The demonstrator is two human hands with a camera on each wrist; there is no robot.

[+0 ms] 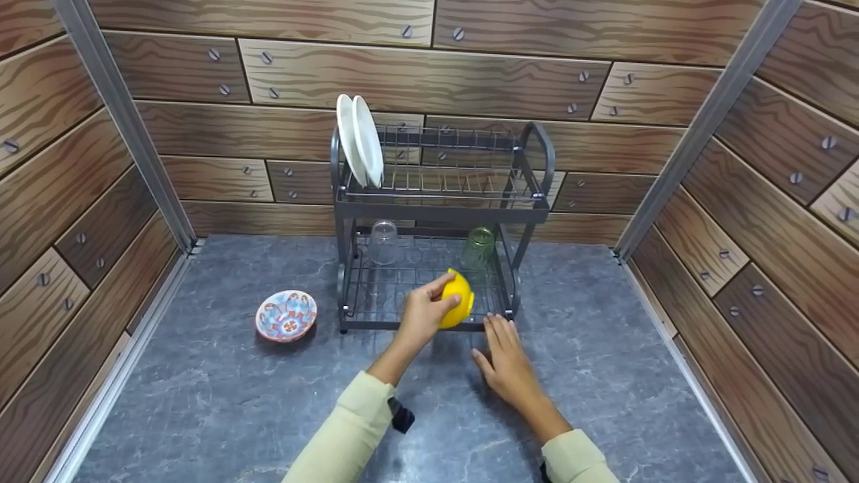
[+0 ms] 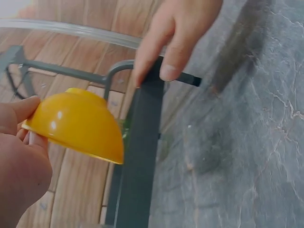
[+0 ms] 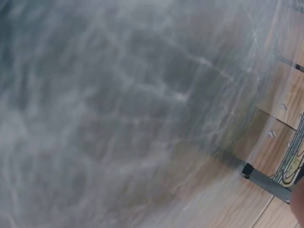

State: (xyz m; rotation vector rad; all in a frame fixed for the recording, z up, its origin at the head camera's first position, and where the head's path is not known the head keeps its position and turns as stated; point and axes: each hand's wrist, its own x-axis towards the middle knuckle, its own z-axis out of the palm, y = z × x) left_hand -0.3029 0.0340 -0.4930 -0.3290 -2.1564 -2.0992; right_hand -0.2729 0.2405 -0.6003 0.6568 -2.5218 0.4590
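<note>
My left hand [image 1: 421,316] pinches a small yellow bowl [image 1: 458,305] by its rim, thumb on one side and fingers on the other. The bowl is tipped on its side, over the front of the lower tier of a dark two-tier dish rack [image 1: 443,214]. In the left wrist view the yellow bowl [image 2: 78,123] shows its rounded outside. My right hand [image 1: 510,367] has its fingers extended, with the fingertips at the rack's front right corner. Only a sliver of that hand shows in the right wrist view.
Two white plates [image 1: 368,144] stand upright at the upper tier's left end. On the lower tier are a clear glass [image 1: 384,243] and a green glass [image 1: 480,249]. A patterned bowl [image 1: 286,315] sits on the grey marbled surface, left of the rack. Wood-patterned walls enclose it.
</note>
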